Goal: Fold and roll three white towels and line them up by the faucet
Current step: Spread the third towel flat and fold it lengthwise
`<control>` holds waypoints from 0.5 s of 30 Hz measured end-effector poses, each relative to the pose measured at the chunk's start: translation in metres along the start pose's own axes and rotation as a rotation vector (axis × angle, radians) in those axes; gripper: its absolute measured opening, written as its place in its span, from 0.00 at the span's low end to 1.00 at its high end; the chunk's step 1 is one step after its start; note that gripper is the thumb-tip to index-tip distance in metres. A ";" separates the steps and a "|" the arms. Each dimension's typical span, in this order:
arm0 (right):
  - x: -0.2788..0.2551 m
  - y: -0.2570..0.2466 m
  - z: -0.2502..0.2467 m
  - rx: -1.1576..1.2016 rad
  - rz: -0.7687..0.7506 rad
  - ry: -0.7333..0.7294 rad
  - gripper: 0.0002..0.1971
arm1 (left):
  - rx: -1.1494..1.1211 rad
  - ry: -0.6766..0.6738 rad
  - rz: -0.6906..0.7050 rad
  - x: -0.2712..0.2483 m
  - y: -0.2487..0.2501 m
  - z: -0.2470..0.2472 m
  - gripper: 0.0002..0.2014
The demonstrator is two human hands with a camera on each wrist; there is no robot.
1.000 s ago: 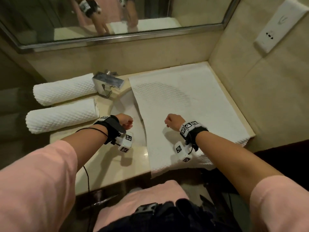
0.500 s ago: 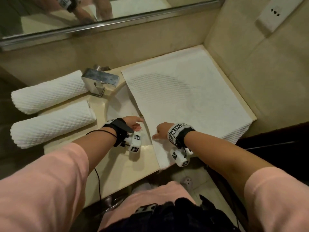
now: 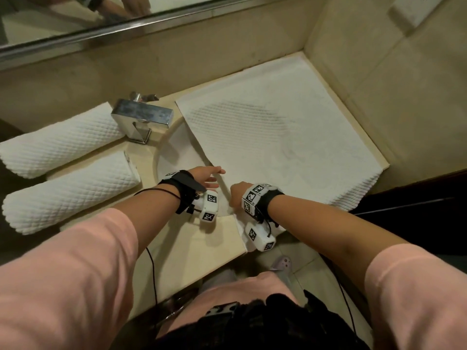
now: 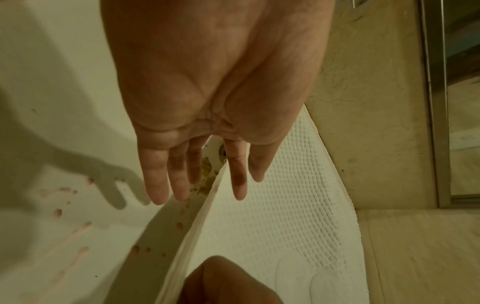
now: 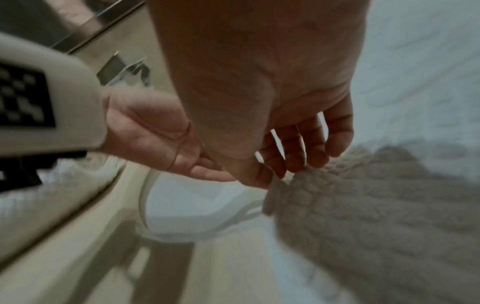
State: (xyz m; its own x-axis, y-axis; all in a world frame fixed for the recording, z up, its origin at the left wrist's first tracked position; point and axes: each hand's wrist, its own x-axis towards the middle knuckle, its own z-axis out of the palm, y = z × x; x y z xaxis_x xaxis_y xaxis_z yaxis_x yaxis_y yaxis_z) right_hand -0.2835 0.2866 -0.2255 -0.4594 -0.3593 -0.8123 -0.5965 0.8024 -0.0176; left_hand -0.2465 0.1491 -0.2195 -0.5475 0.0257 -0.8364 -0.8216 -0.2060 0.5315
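Two rolled white towels, the far one (image 3: 60,140) and the near one (image 3: 68,190), lie side by side left of the chrome faucet (image 3: 141,117). A third white towel (image 3: 278,147) is spread flat on the counter at the right, its left edge hanging over the sink (image 3: 171,157). My left hand (image 3: 214,176) hovers open over that edge, fingers straight (image 4: 182,185), apart from the flat towel (image 4: 285,205). My right hand (image 3: 233,195) is curled just beside it. In the right wrist view my right hand (image 5: 275,174) pinches the left edge of the towel (image 5: 389,205) with thumb and fingers.
A mirror (image 3: 75,18) runs along the back wall, and a tiled side wall (image 3: 391,84) closes the counter on the right. The beige counter (image 3: 202,248) ends close to my body. The sink basin (image 4: 64,144) shows brown specks. A shoe (image 3: 281,263) is on the floor below.
Both hands have moved together to the flat towel's left edge. My left hand went from a loose fist to straight fingers, and my right hand now pinches the edge. The view tilted down.
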 end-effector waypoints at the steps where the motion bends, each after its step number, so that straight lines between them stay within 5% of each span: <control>1: -0.003 0.002 -0.001 0.053 -0.002 -0.009 0.07 | 0.005 0.000 0.003 0.001 0.001 0.001 0.11; 7: -0.047 0.034 -0.018 0.637 -0.062 -0.048 0.03 | 0.070 -0.034 0.066 0.002 0.022 0.019 0.11; 11: -0.072 0.066 -0.011 1.199 -0.098 -0.156 0.13 | 0.047 -0.072 0.097 0.001 0.044 0.040 0.13; 15: -0.092 0.094 -0.001 1.391 -0.155 -0.171 0.10 | 0.086 0.080 0.159 0.012 0.063 0.050 0.20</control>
State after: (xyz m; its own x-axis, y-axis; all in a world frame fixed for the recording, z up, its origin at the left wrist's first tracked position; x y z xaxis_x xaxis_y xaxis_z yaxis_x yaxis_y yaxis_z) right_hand -0.2980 0.3943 -0.1519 -0.3060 -0.5050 -0.8070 0.5415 0.6049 -0.5838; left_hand -0.3122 0.1853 -0.1893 -0.6602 -0.0792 -0.7469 -0.7379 -0.1173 0.6646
